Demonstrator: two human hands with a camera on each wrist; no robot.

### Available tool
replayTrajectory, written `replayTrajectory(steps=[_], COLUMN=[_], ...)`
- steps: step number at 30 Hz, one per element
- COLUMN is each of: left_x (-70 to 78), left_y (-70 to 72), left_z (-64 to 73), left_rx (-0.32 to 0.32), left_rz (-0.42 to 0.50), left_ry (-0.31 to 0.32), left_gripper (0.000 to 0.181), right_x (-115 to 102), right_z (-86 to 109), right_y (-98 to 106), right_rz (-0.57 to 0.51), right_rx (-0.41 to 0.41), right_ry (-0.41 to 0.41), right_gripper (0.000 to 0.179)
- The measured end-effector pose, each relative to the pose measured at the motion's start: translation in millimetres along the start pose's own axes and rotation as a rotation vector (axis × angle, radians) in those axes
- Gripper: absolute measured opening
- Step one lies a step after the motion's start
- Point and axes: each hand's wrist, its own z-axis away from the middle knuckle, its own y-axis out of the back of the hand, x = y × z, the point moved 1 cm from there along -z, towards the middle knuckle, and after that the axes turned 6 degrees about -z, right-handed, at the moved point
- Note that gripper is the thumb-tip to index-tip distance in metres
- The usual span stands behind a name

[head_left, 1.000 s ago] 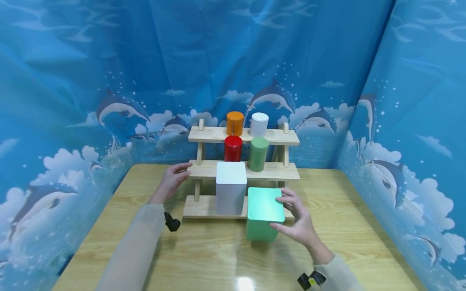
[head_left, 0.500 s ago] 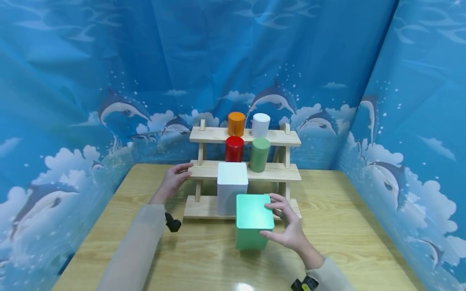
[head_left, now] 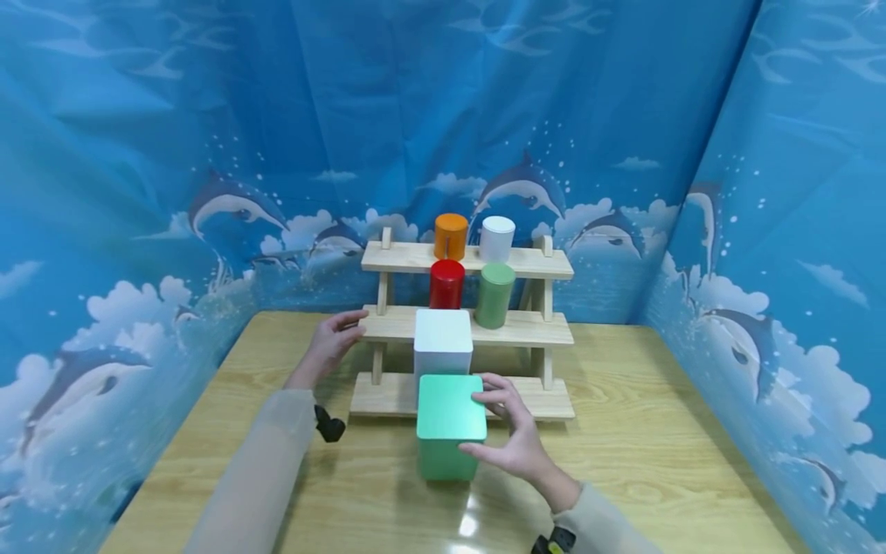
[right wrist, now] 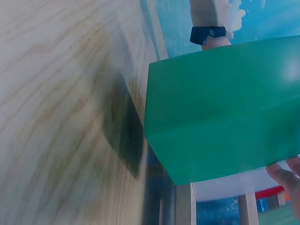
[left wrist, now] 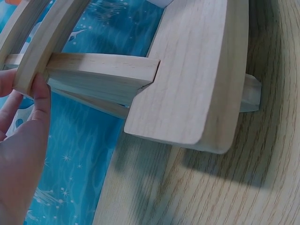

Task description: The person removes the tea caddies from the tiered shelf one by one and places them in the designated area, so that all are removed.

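My right hand (head_left: pixel 515 438) grips a glossy green box (head_left: pixel 451 412) by its right side, thumb at the front and fingers behind. In the right wrist view the green box (right wrist: pixel 215 108) hangs above the table, with its shadow apart from it. My left hand (head_left: pixel 327 348) pinches the left end of the middle board of a three-tier wooden display shelf (head_left: pixel 536 327); the left wrist view shows thumb and fingers on either side of that board (left wrist: pixel 44 44). A white box (head_left: pixel 443 332) stands on the bottom tier, its lower front hidden behind the green box.
On the middle tier stand a red cylinder (head_left: pixel 447 285) and a green cylinder (head_left: pixel 494 298). An orange cylinder (head_left: pixel 451 238) and a white cylinder (head_left: pixel 496 242) occupy the top tier. Blue dolphin-print curtains (head_left: pixel 332 138) surround the wooden table (head_left: pixel 623 408) at the back and sides.
My right hand has carried the green box leftward and slightly nearer, from before the right part of the bottom tier to in front of the white box. My left hand stays at the shelf.
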Motion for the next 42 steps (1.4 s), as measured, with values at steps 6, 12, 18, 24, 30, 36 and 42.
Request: replayTrajectory(steps=[6, 12, 18, 24, 30, 36, 42], left_x=[1.3, 2.0, 1.5, 1.3, 1.8, 1.0, -0.4], left_y=[0.2, -0.6, -0.3, 0.4, 1.3, 1.3, 1.6], left_z=[-2.4, -1.8, -2.7, -2.4, -1.2, -1.4, -1.0], left_rx=[0.000, -0.003, -0.001, -0.023, -0.015, -0.021, -0.026], left_rz=[-0.003, -0.031, -0.022, -0.029, -0.041, -0.022, -0.021], left_ry=[-0.004, -0.015, -0.009, -0.013, -0.004, -0.008, -0.009], left_gripper=[0.046, 0.044, 0.044, 0.046, 0.046, 0.046, 0.047], right_x=[5, 8, 11, 16, 17, 20, 22], right_z=[-5.9, -10.3, -14.4, -17.8, -18.8, -18.1, -18.9], right_y=[-13, -27, -41, -52, -61, -68, -73], right_rz=[-0.003, -0.023, -0.014, -0.018, -0.010, 0.008, 0.007], right_rx=[0.004, 0.013, 0.018, 0.020, 0.019, 0.024, 0.012], right_ry=[0.006, 0.011, 0.015, 0.005, -0.039, -0.084, -0.081], right_gripper=[0.061, 0.060, 0.059, 0.059, 0.059, 0.059, 0.058])
